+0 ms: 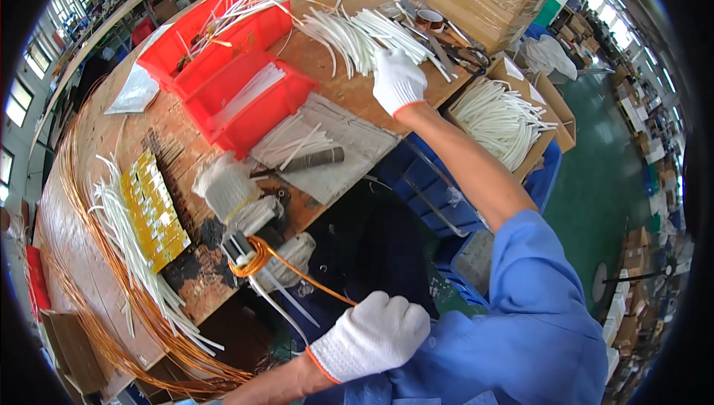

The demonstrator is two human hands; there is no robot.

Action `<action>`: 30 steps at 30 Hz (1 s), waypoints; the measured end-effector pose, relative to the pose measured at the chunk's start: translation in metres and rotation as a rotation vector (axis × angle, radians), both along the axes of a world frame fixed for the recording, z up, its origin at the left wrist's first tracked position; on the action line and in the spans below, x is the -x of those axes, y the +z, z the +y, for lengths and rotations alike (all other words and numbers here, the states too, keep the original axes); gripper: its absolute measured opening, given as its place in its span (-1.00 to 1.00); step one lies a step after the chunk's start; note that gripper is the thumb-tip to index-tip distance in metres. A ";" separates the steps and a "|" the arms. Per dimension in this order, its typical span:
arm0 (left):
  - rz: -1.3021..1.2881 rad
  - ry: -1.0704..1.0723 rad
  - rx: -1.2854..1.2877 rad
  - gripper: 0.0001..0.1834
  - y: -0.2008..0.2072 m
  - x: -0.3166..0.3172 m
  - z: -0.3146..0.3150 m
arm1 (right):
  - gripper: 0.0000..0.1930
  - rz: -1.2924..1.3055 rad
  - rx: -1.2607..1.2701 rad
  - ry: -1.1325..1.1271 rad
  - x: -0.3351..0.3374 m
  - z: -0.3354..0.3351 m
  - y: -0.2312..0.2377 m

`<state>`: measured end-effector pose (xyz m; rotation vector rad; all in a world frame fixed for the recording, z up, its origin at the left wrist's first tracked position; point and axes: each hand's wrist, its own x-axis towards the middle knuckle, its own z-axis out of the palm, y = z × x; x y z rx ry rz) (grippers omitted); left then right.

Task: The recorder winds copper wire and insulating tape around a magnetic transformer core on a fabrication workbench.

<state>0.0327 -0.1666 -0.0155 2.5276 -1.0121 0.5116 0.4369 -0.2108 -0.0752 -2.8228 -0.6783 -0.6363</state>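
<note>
Blue work-shirt cloth (550, 330) fills the lower right of the frame, nearest the camera. At bottom centre, the white-gloved left hand (375, 336) is curled into a fist, its fingers folded around an orange copper wire (316, 282). That wire slants up and left to a wound copper coil (254, 258) on a small fixture (236, 246) left of centre, with white tubing (286, 304) dangling below it.

At upper centre, the right hand (399, 81), also gloved, reaches to a heap of thin white tubes (353, 37) on the brown desk (343, 94); I cannot tell whether its fingers pinch any. Just right of the heap are a roll of tape (429, 20) and scissors (472, 55).

Left of that hand stand two red bins (260, 124), the front one holding white pieces. Below them a dark cylinder (316, 159) lies on a grey sheet (361, 141). At left, a yellow strip (154, 211) sits beside loose white lengths and long copper strands (137, 312).

Toward the right, a pile of white tubing (500, 124) fills an open carton, above blue crates (428, 185). One taped cardboard box (483, 3) stands at the top, and green floor (587, 189) shows beyond.
</note>
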 end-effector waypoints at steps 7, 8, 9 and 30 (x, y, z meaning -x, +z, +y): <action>0.086 -0.025 0.015 -0.83 -0.004 -0.008 -0.004 | -0.66 0.246 0.088 -0.040 -0.058 -0.038 -0.026; 0.088 -0.023 -0.001 -0.83 -0.004 -0.009 -0.004 | -0.64 0.259 0.051 0.004 -0.042 -0.048 -0.026; 0.090 -0.020 -0.015 -0.83 -0.004 -0.010 -0.004 | -0.61 0.249 -0.117 0.140 -0.027 -0.061 -0.030; 0.256 0.002 -0.099 -0.72 0.028 -0.042 -0.020 | -0.74 0.852 -0.706 0.345 0.005 -0.105 -0.005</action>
